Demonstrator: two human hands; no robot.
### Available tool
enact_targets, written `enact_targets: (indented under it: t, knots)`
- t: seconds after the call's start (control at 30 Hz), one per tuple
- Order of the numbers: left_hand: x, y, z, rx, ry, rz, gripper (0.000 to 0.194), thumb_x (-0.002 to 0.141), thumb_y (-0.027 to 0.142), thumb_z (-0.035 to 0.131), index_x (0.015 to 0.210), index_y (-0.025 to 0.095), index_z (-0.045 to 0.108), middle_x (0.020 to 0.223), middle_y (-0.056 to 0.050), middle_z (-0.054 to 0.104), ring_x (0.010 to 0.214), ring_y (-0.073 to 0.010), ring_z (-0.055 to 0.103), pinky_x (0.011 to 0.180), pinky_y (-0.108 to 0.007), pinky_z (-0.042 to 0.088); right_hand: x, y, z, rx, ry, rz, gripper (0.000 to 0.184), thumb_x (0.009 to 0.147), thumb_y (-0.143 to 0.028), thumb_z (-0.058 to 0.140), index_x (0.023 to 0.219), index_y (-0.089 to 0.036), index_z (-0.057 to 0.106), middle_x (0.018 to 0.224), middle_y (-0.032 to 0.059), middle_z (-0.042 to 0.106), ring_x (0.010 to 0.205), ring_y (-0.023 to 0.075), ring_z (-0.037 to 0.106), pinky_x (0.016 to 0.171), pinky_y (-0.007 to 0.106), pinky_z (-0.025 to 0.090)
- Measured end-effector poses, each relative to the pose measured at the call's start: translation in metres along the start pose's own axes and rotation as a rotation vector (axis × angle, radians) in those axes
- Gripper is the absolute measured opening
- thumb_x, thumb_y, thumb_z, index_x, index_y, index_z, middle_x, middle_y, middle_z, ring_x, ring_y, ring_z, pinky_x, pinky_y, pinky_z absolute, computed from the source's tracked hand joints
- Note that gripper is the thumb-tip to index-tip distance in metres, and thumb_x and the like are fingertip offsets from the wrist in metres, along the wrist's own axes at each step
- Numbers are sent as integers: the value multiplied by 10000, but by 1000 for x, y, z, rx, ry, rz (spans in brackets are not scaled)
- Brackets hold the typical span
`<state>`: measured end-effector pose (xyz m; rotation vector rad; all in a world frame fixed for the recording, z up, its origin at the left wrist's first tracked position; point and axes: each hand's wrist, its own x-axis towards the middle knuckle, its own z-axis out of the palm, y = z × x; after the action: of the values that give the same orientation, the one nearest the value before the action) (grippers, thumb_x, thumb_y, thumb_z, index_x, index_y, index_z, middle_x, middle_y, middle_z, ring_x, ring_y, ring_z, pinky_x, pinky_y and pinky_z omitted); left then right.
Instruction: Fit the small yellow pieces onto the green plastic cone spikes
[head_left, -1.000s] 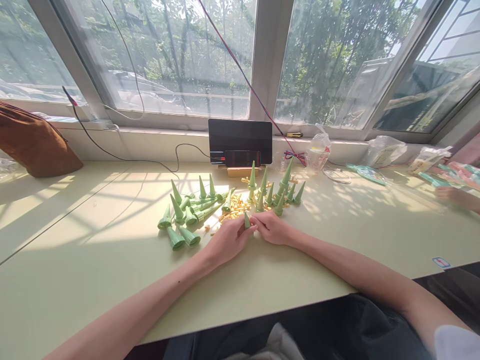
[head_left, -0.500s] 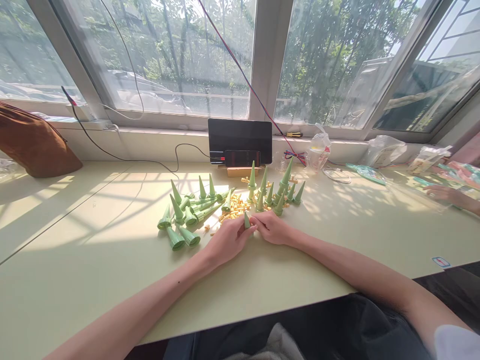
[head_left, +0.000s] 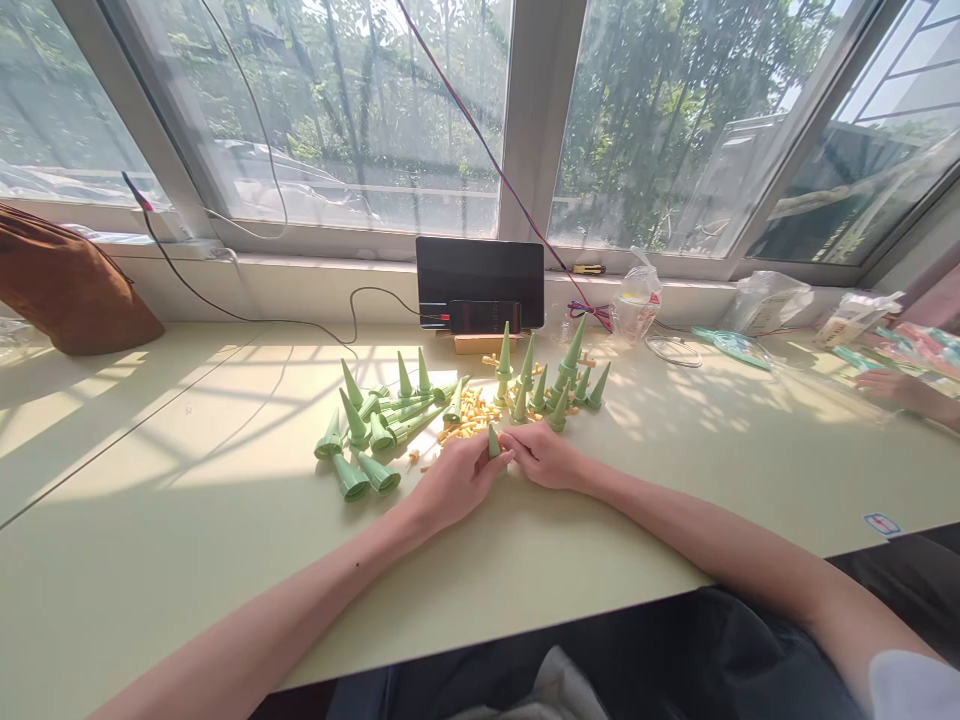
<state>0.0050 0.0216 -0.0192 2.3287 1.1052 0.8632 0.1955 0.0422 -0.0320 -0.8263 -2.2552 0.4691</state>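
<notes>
My left hand [head_left: 461, 475] is closed around a small green cone [head_left: 493, 440], its pointed tip sticking up between thumb and fingers. Against it, my right hand [head_left: 546, 455] pinches at the cone's side; whatever lies between those fingertips is too small to make out. Just beyond my hands is a heap of small yellow-orange pegs [head_left: 474, 408]. Several hollow green cones [head_left: 354, 478] lie or stand to the left of the heap. On the right, more green cones [head_left: 572, 345] stand upright, some with yellow pieces poking out at their sides.
A dark tablet [head_left: 480, 265] and a phone [head_left: 486, 317] lean on a stand at the back. A brown bag [head_left: 71, 280] sits far left. Plastic bags [head_left: 772, 295] line the sill side at right, where another person's hand [head_left: 900, 386] rests over the table [head_left: 645, 560].
My hands and the cone between them stay almost exactly in place. At the far right, the other person's hand has shifted slightly.
</notes>
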Motion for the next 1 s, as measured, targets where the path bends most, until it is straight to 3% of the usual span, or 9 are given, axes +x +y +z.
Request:
enact_targets:
  t: [0.5,1.0]
  knots:
    - [1,0,-1,10,-19,-17,284,919,353,502,699,189,427,577,40,462,531,-113,374,530,-249,294,1,-1,-1,-11,-10,14,331,974,-219,351,646,-180,340,575,-49,361,529,81,303,536,227,247]
    - [2,1,-1,13,-19,-18,303,923,361,492,687,192,405,568,44,449,526,-109,362,524,-249,291,2,-2,-1,-1,-19,26,317,967,-207,355,652,-182,326,576,-50,349,531,80,296,533,229,237]
